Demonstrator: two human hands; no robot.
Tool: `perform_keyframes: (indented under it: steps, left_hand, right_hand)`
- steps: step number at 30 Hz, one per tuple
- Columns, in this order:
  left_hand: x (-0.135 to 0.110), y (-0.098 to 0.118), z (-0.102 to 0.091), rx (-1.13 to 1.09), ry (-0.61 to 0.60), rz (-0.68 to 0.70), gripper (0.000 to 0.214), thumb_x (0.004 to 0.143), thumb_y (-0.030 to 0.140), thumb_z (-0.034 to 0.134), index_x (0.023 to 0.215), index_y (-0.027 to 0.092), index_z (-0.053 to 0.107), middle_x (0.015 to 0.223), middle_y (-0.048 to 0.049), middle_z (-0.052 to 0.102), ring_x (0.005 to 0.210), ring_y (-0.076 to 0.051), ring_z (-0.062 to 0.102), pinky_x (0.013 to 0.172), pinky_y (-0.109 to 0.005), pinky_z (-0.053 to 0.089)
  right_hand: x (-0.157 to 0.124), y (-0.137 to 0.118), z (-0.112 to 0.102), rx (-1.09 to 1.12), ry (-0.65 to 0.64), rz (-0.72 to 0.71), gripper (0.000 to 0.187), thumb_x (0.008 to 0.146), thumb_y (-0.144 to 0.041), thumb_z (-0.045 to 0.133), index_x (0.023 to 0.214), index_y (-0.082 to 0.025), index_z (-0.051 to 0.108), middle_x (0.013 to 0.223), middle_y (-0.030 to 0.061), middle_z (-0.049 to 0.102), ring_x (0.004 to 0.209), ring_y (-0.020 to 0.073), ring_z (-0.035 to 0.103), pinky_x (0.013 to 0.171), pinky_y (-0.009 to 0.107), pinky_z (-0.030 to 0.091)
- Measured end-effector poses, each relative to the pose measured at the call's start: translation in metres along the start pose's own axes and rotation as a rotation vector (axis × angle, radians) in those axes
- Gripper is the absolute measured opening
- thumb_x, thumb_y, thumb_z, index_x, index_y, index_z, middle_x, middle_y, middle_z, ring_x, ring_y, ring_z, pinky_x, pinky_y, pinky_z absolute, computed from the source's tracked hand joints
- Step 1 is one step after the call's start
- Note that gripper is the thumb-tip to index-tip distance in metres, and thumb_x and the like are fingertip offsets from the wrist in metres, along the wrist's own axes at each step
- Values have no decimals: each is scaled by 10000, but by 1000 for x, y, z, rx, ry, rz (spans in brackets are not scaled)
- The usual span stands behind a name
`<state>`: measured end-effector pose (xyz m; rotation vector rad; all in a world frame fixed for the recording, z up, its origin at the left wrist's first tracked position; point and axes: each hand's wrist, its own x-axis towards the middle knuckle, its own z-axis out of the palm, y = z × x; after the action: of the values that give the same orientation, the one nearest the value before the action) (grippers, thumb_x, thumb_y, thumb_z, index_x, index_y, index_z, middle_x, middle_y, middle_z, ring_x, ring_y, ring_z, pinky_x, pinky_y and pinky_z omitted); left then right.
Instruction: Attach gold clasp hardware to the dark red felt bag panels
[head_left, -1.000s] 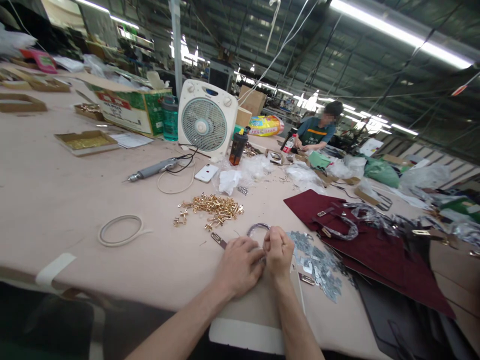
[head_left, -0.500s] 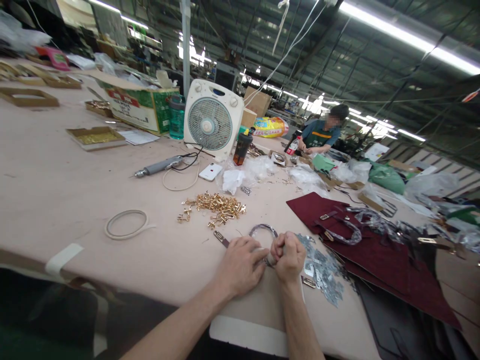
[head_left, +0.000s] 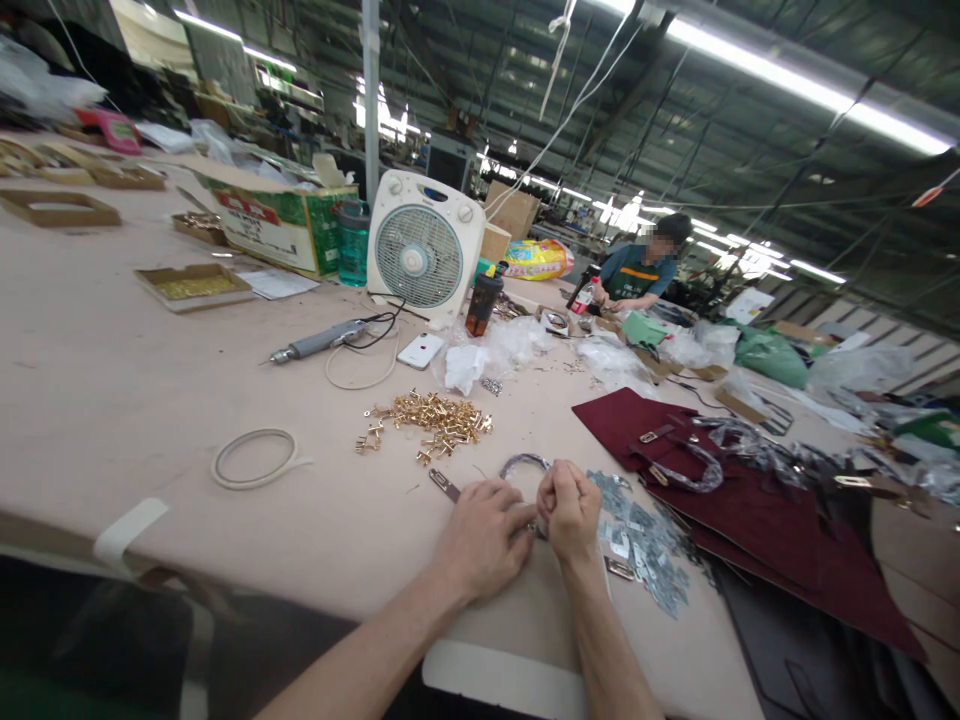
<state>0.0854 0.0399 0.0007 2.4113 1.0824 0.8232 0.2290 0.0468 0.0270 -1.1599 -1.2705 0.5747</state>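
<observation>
My left hand (head_left: 484,535) lies palm down with its fingers stretched out, pressing on a pale beige panel (head_left: 525,615) at the table's front edge. Right beside its thumb, my right hand (head_left: 571,508) is closed in a fist. Whatever the fist grips is hidden by the fingers. Beyond both hands a plastic-wrapped handle (head_left: 525,462) curves up from the panel. A dark strap end with a gold fitting (head_left: 442,484) sticks out past my left fingers, and another gold fitting (head_left: 619,567) shows right of my right wrist.
Gold metal fittings (head_left: 439,420) are heaped ahead, grey metal plates (head_left: 645,550) to the right. Dark red bag pieces (head_left: 795,550) lie farther right. A tape roll (head_left: 255,458), a powered screwdriver (head_left: 319,343), a phone (head_left: 420,350) and a fan (head_left: 420,255) are on the table. A co-worker (head_left: 641,268) stands beyond.
My right fist has shifted slightly up and left, and a pale object that showed below it is no longer visible. My left hand keeps its place on the panel.
</observation>
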Motion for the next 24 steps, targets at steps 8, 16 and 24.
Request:
perform_keyframes:
  steps: [8,16,24]
  left_hand:
    - [0,1,-1,-13,-8,-3,316,968,322,632,1278,356,680,1230,-8,704,1270,-262,523,1114,-465,382]
    - [1,2,0,-11,-9,-2,311,979,333,603,1279,351,683,1223,-21,695,1268,-267,524,1122,-470,385]
    - [0,1,0,-29,-27,6,316,927,318,644,1238,339,695,1276,-20,683,1302,-284,503,1139,-491,372]
  right_hand:
    - [-2,-23,-2,325,175,-215,410,1034,-370,518,655,-223,468,533,-80,349,413,90,333,395,213,284]
    - [-5,9,-10,356,186,11,399,1028,-402,544,681,-212,492,533,-79,383,402,78,314,370,191,241]
    - [-18,-12,-3,414,65,-28,422,1048,-362,526,658,-209,481,547,-64,388,414,81,326,389,208,243]
